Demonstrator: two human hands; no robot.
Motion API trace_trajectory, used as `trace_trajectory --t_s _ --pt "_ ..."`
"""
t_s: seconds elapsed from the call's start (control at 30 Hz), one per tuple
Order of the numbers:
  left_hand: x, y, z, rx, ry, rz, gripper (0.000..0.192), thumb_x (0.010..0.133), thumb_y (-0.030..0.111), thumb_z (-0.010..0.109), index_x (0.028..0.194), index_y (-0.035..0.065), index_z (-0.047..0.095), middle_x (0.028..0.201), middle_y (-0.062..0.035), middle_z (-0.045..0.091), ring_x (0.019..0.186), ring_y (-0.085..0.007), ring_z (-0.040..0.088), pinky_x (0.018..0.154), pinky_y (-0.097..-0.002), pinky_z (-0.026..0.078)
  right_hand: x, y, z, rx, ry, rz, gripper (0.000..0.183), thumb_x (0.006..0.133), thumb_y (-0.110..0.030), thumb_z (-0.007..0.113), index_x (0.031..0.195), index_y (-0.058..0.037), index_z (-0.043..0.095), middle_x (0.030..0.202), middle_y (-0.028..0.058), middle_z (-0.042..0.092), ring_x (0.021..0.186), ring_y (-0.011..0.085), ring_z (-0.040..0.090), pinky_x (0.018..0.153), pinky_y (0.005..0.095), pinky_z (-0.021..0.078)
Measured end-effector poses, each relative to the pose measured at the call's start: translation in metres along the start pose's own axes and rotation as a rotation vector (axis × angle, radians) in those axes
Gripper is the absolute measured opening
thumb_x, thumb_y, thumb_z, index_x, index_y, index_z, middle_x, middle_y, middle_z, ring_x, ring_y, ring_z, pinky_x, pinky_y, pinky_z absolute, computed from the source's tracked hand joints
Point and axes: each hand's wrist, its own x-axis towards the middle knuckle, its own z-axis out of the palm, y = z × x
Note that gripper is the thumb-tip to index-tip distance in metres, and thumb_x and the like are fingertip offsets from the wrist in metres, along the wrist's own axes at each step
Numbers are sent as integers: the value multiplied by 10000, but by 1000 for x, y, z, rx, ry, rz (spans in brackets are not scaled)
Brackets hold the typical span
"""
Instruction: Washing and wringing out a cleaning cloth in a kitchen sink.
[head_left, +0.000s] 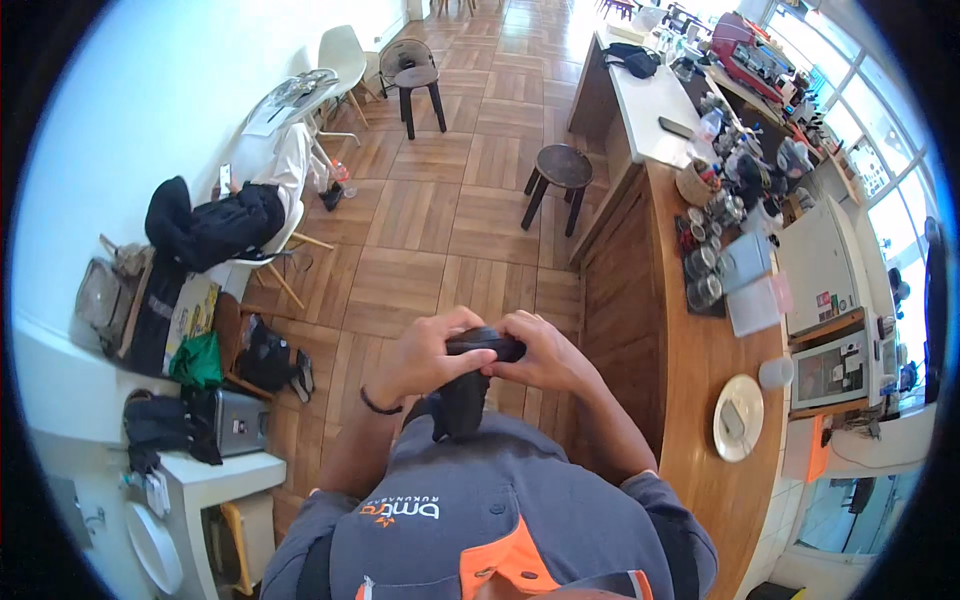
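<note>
Both hands hold a black item (486, 343) in front of my chest; it looks like a strap or pouch of dark fabric, but its exact kind cannot be told. My left hand (442, 351), with a dark band at the wrist, grips one end between thumb and fingers. The other end is pinched by my right hand (536, 351). Dark fabric (459, 405) hangs below the item, against my grey shirt. Parts of the item are hidden behind the fingers.
A wooden counter (690, 390) on the right bears a plate (750, 397), glass jars (703, 291) and plastic containers (752, 311). Ahead stands a dark round stool (564, 166). At the left, a seated person (232, 221) holds a phone, near bags and a white table (225, 476).
</note>
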Motion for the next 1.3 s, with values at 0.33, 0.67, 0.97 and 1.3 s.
trace_trajectory --t_s 0.33,0.67,0.97,1.3 --pt "209 -125 -125 -53 -72 85 368 758 175 709 1076 38 585 983 -125 616 970 -290 572 901 -358 420 236 111 -79 166 310 92 168 757 -63 646 870 -2 538 670 95 520 591 133 505 553 280 414" --pt "472 -120 -271 380 -156 596 296 752 102 635 1044 52 634 1040 -110 644 1019 -280 586 902 -382 427 383 225 -181 334 145 417 263 790 -129 655 969 51 585 772 29 588 708 68 481 638 249 440" --pt "682 -182 -350 30 -288 143 326 737 151 702 1037 45 631 911 -121 659 783 -249 630 693 -305 491 564 346 -297 466 413 107 127 767 -41 619 872 18 577 706 43 538 670 95 500 609 255 422" --pt "893 -287 -452 50 178 196 221 740 35 658 959 31 633 866 -102 620 833 -193 584 750 -287 460 800 456 -437 187 397 -78 143 747 -56 648 824 16 551 671 124 524 579 188 521 524 306 419"
